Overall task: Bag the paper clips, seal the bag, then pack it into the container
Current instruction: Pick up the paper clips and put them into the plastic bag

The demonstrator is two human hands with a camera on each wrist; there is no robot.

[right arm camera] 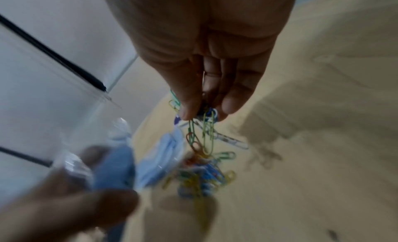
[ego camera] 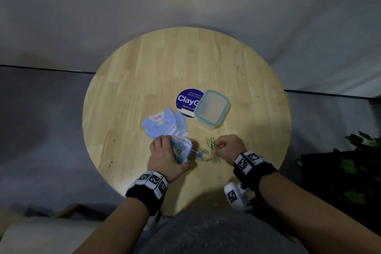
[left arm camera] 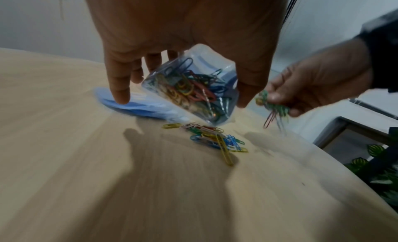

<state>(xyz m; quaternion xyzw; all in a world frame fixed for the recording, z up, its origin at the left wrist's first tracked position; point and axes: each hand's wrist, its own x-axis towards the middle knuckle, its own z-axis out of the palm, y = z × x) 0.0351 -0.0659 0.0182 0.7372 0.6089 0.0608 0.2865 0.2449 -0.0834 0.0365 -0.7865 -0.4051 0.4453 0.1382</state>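
My left hand [ego camera: 165,156] grips a small clear bag [left arm camera: 191,88] partly filled with coloured paper clips, tilted just above the table. My right hand [ego camera: 224,146] pinches a bunch of mostly green clips [ego camera: 210,142] between thumb and fingers, lifted a little to the right of the bag; the bunch dangles from my fingertips [right arm camera: 189,112] in the right wrist view. A loose pile of coloured clips [left arm camera: 215,138] lies on the wood between both hands. The clear lidded container [ego camera: 212,109] with a teal rim stands behind the hands, shut.
A stack of light blue printed bags [ego camera: 162,123] lies left of the container. A round dark blue sticker [ego camera: 186,101] is on the round wooden table [ego camera: 144,72]. A green plant [ego camera: 362,161] stands off the table's right edge.
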